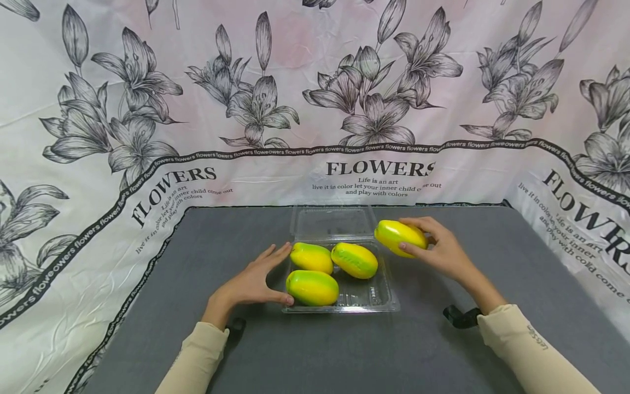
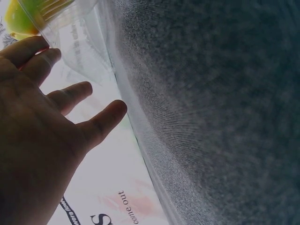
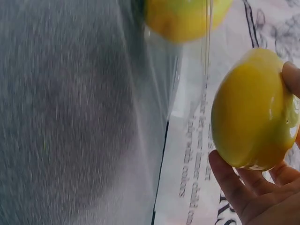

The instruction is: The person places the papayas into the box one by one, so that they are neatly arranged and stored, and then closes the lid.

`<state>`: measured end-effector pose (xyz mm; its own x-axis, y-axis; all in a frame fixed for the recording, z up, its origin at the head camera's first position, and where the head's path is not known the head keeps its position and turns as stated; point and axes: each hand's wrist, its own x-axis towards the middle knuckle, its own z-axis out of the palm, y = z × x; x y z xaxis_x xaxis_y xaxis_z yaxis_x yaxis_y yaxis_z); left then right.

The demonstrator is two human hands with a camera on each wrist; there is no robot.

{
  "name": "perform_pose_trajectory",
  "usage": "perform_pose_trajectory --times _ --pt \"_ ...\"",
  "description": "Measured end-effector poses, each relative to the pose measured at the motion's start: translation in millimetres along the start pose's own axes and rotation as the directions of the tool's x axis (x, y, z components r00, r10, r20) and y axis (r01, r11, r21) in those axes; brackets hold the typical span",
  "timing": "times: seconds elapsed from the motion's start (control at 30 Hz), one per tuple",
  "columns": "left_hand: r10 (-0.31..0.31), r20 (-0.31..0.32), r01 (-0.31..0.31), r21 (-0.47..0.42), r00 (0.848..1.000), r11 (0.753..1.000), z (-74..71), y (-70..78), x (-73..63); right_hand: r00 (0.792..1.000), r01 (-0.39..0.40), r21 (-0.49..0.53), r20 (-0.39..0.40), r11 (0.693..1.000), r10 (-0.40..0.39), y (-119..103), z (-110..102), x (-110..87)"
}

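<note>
A clear plastic clamshell box [image 1: 364,298] stands on the table with its lid [image 1: 334,223] raised at the back. Inside lie three glossy yellow-green oval fruits: one at the back left [image 1: 312,258], one at the back right [image 1: 355,260], one at the front left [image 1: 313,288]. My right hand [image 1: 445,249] grips another such fruit [image 3: 255,110] between thumb and fingers, just right of the box's back part. My left hand [image 1: 253,282] spreads its fingers along the box's left side, thumb at the front left corner and fingertips by the back left.
A dark grey cloth [image 1: 334,350] covers the table. Behind it and along both sides hangs a white curtain [image 1: 275,175] printed with flowers and lettering. Black straps show at the left wrist [image 1: 237,325] and the right wrist [image 1: 461,317].
</note>
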<state>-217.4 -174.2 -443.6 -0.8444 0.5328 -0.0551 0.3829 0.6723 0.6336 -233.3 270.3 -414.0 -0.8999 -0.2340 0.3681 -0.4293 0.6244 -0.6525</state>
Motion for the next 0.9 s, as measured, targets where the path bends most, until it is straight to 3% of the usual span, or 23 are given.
perform_pose_trajectory --times 0.5,0.9 --pt "0.017 0.0 -0.017 0.006 1.0 1.0 -0.3 -1.6 0.9 0.989 0.146 0.068 0.017 0.987 -0.147 -32.7 29.4 -13.4" --pt "-0.014 -0.008 0.014 0.014 1.0 1.0 1.2 0.8 -1.0 0.98 0.178 0.125 0.068 0.976 -0.188 -49.3 47.4 -20.8"
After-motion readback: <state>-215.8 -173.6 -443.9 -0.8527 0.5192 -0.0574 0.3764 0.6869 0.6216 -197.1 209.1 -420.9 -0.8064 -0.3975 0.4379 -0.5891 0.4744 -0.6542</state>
